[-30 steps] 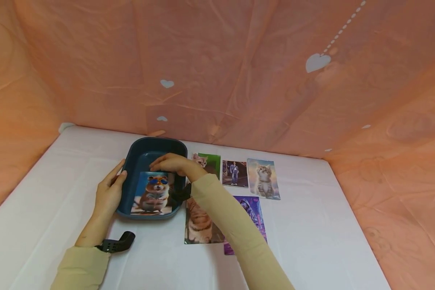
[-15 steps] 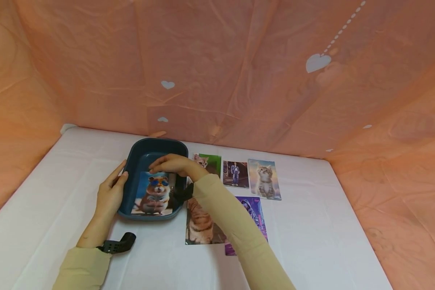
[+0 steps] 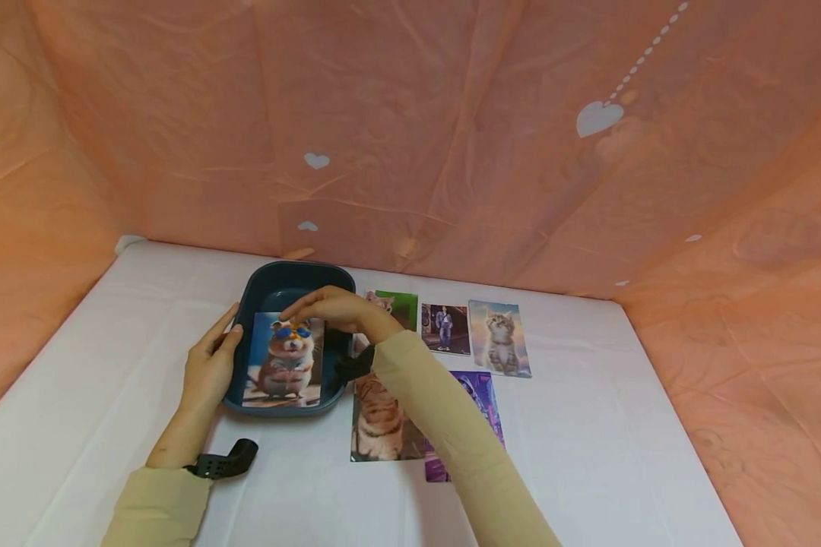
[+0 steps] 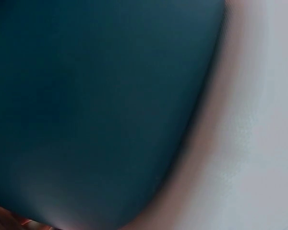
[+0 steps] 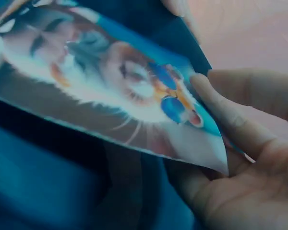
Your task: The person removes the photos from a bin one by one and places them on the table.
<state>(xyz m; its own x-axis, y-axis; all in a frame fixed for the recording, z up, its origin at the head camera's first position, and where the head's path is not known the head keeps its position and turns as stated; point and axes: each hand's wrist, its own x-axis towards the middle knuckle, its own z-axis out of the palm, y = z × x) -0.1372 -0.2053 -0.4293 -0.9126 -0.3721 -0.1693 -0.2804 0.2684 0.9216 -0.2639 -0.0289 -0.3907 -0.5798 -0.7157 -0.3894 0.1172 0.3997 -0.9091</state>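
Note:
My left hand [image 3: 207, 372] grips the left side of a dark teal tray [image 3: 274, 295], its thumb at the rim. A photo card of a hamster in blue sunglasses [image 3: 287, 372] lies over the tray's near part. My right hand [image 3: 338, 310] reaches in from the right and holds that card by its top end. The right wrist view shows the card [image 5: 129, 96] tilted, its end between the thumb and the fingers [image 5: 225, 112]. In the left wrist view the tray's dark wall [image 4: 96, 105] fills most of the frame.
Right of the tray lie several more pictures: an orange cat [image 3: 379, 425], partly under the right arm, a green-backed one [image 3: 400, 308], a standing person [image 3: 445, 327], a kitten [image 3: 499, 342] and a purple one [image 3: 482, 395]. Orange cloth [image 3: 410, 137] walls the white table [image 3: 609, 425].
The hamster card has shifted slightly up and left in the head view, and more of its top shows. My right hand has risen a little with it. The left hand stays on the tray.

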